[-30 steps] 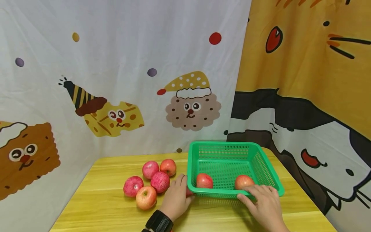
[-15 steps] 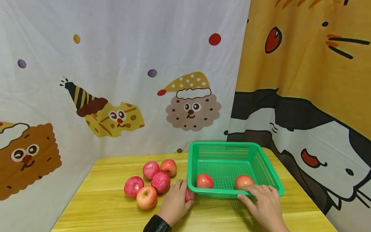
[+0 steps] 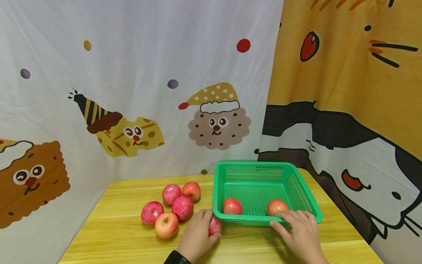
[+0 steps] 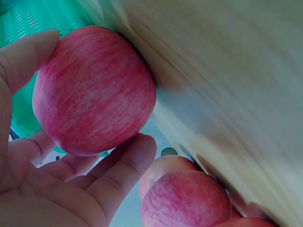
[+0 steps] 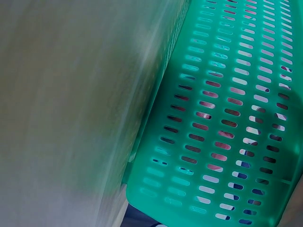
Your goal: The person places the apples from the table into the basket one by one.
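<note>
In the head view, the left hand (image 3: 197, 234) is at the lower middle of the frame, with a black band (image 3: 177, 258) on its wrist. Its fingers are curled around a pink apple (image 3: 215, 226), which is just beside the lower left corner of a green basket (image 3: 245, 219). In the left wrist view, the thumb is at one side of this apple and the other fingers are under it; whether the apple touches the worktop (image 3: 108, 244), I cannot tell.

The right hand (image 3: 300, 234), at the lower right, pinches the near rim of the basket, with the thumb outside and the other fingers over the rim.

Inside the basket there are two apples, a red apple (image 3: 232, 206) at the left and an orange-red apple (image 3: 276, 207) near the right hand. A group of five apples (image 3: 182, 208) lies left of centre. Behind hangs a white cloth (image 3: 138, 62) with cartoon prints.
</note>
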### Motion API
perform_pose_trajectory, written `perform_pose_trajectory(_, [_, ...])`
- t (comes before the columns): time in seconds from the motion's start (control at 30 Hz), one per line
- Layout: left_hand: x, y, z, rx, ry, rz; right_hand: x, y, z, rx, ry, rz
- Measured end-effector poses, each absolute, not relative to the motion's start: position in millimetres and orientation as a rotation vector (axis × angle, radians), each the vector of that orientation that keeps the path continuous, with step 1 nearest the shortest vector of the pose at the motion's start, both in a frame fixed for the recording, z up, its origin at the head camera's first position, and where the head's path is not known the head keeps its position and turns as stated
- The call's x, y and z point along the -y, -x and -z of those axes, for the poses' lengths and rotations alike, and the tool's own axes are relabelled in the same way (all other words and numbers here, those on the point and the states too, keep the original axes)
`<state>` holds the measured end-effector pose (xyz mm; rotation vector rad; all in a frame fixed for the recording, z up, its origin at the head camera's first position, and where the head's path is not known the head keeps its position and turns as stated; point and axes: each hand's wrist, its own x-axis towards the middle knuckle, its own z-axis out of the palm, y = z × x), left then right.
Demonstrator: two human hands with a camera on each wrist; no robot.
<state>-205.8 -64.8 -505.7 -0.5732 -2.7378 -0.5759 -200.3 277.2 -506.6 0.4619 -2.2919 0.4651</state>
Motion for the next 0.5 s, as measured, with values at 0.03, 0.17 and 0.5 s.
perform_pose_trajectory(0.03, [64.9, 205.1, 505.6, 2.737, 0.574, 0.583, -277.2, 200.3, 506.6, 2.291, -0.462, -0.466])
perform_pose_trajectory(0.17, [65.3, 204.1, 506.0, 2.733, 0.579, 0.608, -277.3, 200.2, 506.4, 2.284, -0.461, -0.468])
perform_pose_trajectory(0.5, [66.0, 203.3, 507.4, 2.769, 0.556, 0.634, -276.5, 200.5, 506.1, 2.277, -0.467, -0.458])
